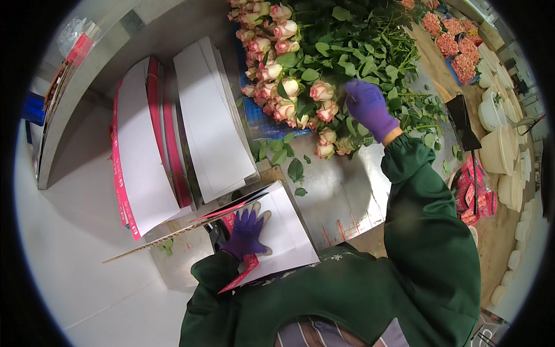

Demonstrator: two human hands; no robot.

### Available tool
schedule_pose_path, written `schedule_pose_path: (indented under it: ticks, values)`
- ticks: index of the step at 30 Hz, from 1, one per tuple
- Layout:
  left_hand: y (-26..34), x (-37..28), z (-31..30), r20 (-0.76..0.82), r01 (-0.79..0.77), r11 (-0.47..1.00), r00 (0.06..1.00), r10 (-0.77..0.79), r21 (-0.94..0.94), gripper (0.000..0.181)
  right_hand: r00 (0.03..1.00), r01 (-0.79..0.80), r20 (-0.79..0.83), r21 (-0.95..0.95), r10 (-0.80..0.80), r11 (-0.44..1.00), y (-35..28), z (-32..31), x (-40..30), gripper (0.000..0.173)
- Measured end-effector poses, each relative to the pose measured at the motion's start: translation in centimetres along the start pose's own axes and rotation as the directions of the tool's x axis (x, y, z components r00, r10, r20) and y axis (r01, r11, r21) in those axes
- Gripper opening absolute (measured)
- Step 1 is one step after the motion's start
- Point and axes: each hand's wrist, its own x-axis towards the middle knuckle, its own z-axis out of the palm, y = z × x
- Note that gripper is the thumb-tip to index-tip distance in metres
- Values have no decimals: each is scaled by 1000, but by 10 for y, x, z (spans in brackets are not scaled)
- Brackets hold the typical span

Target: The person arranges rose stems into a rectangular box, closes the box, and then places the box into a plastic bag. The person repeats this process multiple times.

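Observation:
My left hand, in a purple glove with pale fingertips, lies spread flat on white wrapping sheets with a pink printed border. The sheets rest against a cardboard piece close to my body. My right hand, also in a purple glove, is over the leafy rose stems, just right of a few pink-and-white roses. Its fingers look curled, and whether they grip a stem cannot be told. A large pile of similar roses lies beyond, heads to the left and stems to the right.
Stacks of white sheets and pink-edged sheets stand at the left. Loose leaves lie on the metal tabletop. Bunches of coral flowers, white tubs and pink packets are at the right, near a black bracket.

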Motion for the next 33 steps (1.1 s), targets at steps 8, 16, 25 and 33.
schedule_pose_path:
  ticks: [8, 16, 25, 33]
  values:
    - [2, 11, -11, 62, -6, 1000, 998, 5, 21, 119, 953, 303, -64, 234, -296, 924, 6, 38, -25, 53]
    - [-3, 2, 3, -26, -40, 999, 999, 40, -12, 121, 881, 471, -65, 188, -468, 862, -58, -159, -54, 29]
    - [-3, 6, -4, 42, -22, 1000, 999, 22, -16, 121, 801, 459, 545, -294, -247, 838, 32, 48, -89, 17]
    - [0, 1, -2, 34, -10, 1000, 999, 11, -17, 122, 839, 65, 197, 888, -507, 454, -14, -154, -48, 32]
